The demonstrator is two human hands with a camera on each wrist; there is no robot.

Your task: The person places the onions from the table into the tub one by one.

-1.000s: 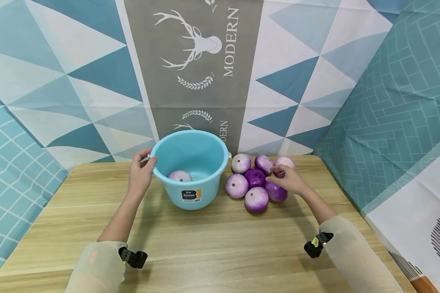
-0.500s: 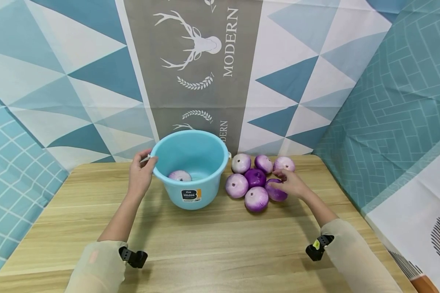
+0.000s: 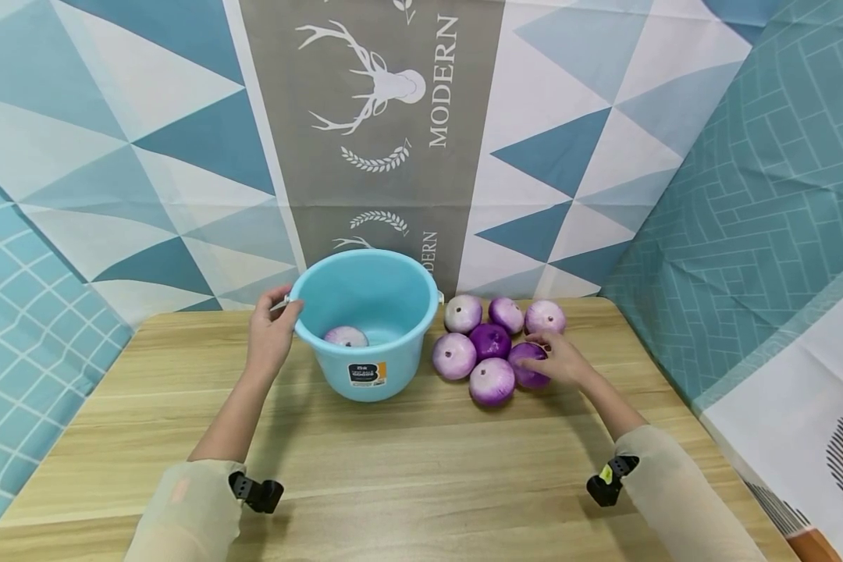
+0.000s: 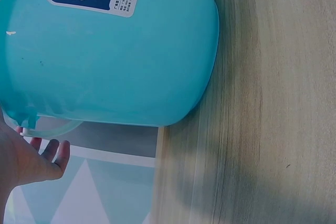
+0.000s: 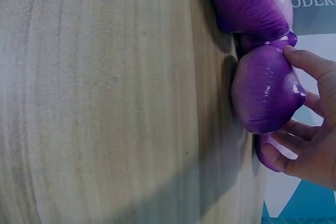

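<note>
A light blue bucket (image 3: 405, 363) stands upright at the back of the table, with one purple-white onion (image 3: 346, 336) lying inside. My left hand (image 3: 270, 334) grips the bucket's left rim by the handle joint, thumb over the edge. In the left wrist view, the fingers of that hand (image 4: 29, 158) curl near the pale handle (image 4: 58, 129). To the bucket's right, my right hand (image 3: 567, 364) holds a dark purple onion (image 5: 265, 90) between thumb and fingers; it still rests on the table. Several other onions (image 3: 492, 382) cluster around it.
The wooden table (image 3: 393, 484) reaches to a patterned cloth backdrop (image 3: 555, 156) just behind the bucket and onions. A pale onion (image 3: 545, 316) sits behind my right hand, and another onion (image 3: 453, 356) lies close to the bucket's right side.
My right hand has come down and nearer, from by the back-right onion onto the dark purple onion in front of it. The left hand and bucket stay in place.
</note>
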